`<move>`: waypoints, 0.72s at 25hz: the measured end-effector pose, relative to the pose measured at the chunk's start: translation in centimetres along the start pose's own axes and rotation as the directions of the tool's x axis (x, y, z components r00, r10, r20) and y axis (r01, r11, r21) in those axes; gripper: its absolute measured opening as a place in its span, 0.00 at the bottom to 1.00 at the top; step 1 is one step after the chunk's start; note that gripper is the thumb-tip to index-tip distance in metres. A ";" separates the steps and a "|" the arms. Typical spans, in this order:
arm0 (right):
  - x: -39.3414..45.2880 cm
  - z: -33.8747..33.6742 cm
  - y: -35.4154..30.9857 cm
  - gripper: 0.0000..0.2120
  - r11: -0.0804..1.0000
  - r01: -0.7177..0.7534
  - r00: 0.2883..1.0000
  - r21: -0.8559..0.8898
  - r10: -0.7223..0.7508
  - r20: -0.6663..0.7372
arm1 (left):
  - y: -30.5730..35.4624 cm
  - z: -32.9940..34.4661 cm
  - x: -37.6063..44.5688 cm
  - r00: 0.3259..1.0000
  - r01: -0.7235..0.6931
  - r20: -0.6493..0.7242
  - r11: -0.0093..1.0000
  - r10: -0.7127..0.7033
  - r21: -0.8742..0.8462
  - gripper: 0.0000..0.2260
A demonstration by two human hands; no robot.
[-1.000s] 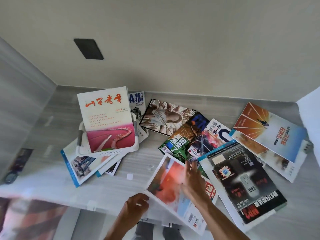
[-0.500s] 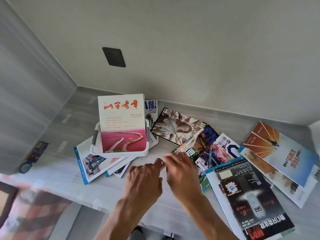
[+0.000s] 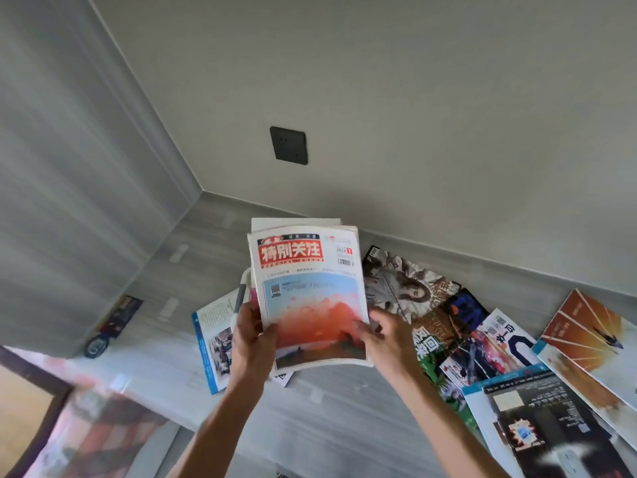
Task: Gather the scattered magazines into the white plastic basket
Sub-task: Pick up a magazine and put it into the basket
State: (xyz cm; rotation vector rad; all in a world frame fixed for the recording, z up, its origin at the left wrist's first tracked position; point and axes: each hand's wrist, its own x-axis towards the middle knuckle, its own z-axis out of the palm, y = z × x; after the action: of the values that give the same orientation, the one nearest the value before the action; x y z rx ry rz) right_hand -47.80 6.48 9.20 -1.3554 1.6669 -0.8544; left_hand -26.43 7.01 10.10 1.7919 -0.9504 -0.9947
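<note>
Magazine (image 3: 312,298) with red masthead upright, clamped between left hand (image 3: 251,334) and right hand (image 3: 387,336), before white basket (image 3: 245,276).

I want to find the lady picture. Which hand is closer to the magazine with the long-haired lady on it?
The right hand. It sits right beside the long-haired lady magazine, overlapping its lower edge. The left hand is farther, across the red-title magazine both hands hold.

Dark square wall socket (image 3: 288,145) on pale wall (image 3: 413,98), above grey wood-grain surface (image 3: 213,243). Grey panelled side wall (image 3: 69,167) at left. Small dark object (image 3: 97,346) by left edge, blurred. Red-patterned fabric (image 3: 96,439) lower left.
</note>
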 end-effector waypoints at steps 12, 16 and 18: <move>9.1 11.2 0.0 0.08 0.943 -0.287 0.957 -0.170 0.275 -0.096 | -3.1 -3.3 15.7 0.972 -0.191 0.211 0.869 0.102 0.456 0.09; 8.8 12.1 0.5 0.13 0.884 -0.383 0.923 -0.270 0.355 -0.146 | -4.3 -2.2 17.2 0.946 -0.272 0.314 0.714 0.077 0.645 0.06; 8.4 12.2 -0.4 0.16 0.898 -0.386 0.921 -0.212 0.359 -0.153 | -4.2 -1.7 17.8 0.923 -0.347 0.382 0.552 0.055 0.758 0.05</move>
State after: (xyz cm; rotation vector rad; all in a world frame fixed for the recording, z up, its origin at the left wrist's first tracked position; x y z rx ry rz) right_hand -37.59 -1.97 2.70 -1.0981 2.0850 -0.5222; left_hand -17.04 -6.80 2.35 2.1934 -2.0491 -0.7266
